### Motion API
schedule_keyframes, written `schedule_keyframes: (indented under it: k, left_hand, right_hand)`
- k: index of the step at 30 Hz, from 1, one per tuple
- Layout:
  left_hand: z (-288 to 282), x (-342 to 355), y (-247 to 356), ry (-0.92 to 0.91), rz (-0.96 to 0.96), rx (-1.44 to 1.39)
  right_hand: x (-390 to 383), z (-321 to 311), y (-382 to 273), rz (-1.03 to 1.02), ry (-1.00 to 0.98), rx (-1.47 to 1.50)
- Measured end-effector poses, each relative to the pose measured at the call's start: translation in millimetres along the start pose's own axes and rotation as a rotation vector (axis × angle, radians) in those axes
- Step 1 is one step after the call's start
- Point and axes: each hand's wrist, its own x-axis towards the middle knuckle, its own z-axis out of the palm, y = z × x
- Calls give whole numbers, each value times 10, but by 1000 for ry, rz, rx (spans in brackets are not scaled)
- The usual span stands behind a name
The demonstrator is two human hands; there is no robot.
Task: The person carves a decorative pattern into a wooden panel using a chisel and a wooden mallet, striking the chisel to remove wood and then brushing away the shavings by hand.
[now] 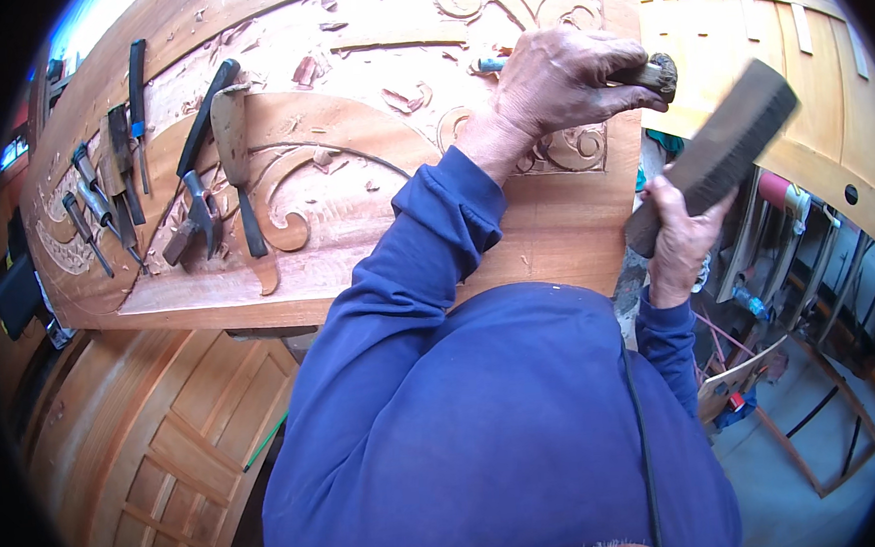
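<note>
Blue sleeves lead up to both hands: left hand (pixel 561 80) grips a chisel (pixel 658 71) on the carved panel (pixel 372 177); right hand (pixel 678 239) clutches a wooden mallet (pixel 725 146), raised at four o'clock from the chisel's butt.

my left hand (pixel 561 80) is wrapped around a chisel (pixel 646 72), worn butt end poking out, over the carved wood panel (pixel 370 157). my right hand (pixel 681 244) grips a dark wooden mallet (pixel 725 146), raised just beside the panel's edge. loose chisels (pixel 102 194) and a hammer (pixel 191 178) lie at the panel's left end.
</note>
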Motion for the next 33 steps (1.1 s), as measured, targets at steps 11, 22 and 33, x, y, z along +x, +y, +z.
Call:
schedule_keyframes:
  k: [11, 22, 33]
  left_hand:
    - [-52, -2, 13, -76, -47, 35]
    - [-58, -41, 37, -26, -93, 16]
    - [-178, -27, 82, 104, -1, -55]
  right_hand:
    - [-13, 145, -212, -107, -95, -146]
    - [94, 95, -137, -99, -147, -249]
    - [84, 68, -24, -382, -48, -300]
